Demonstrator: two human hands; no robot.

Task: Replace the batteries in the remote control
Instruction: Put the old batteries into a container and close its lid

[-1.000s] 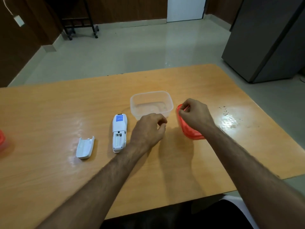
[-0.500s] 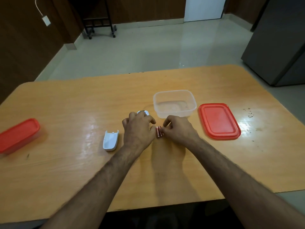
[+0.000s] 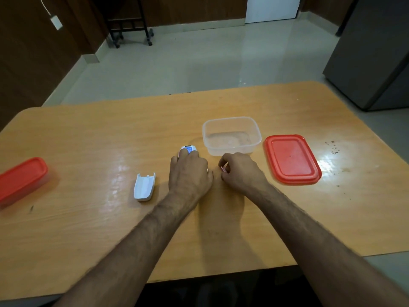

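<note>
The left hand (image 3: 190, 171) is lying palm down over the white remote control (image 3: 188, 149), gripping it and hiding all but its far tip, while the right hand (image 3: 240, 171) is curling its fingers around a small reddish item, likely batteries (image 3: 223, 169), too hidden to count. On the wooden table (image 3: 88, 218) one battery cover (image 3: 144, 186) is lying to the left, one clear tub (image 3: 231, 135) is sitting just beyond the hands, one red lid (image 3: 291, 159) is lying at right, and one red-lidded box (image 3: 21, 180) is being cut off at the left edge.

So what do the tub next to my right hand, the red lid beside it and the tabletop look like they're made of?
The tub looks like thin translucent plastic, slightly frosted: the table shows through its walls. The red lid seems to be opaque moulded plastic with a raised rim and a soft sheen. The tabletop looks like wood or wood-look laminate, glossy: printed or real grain, with bright glare patches. Which one, the picture cannot settle.
</note>
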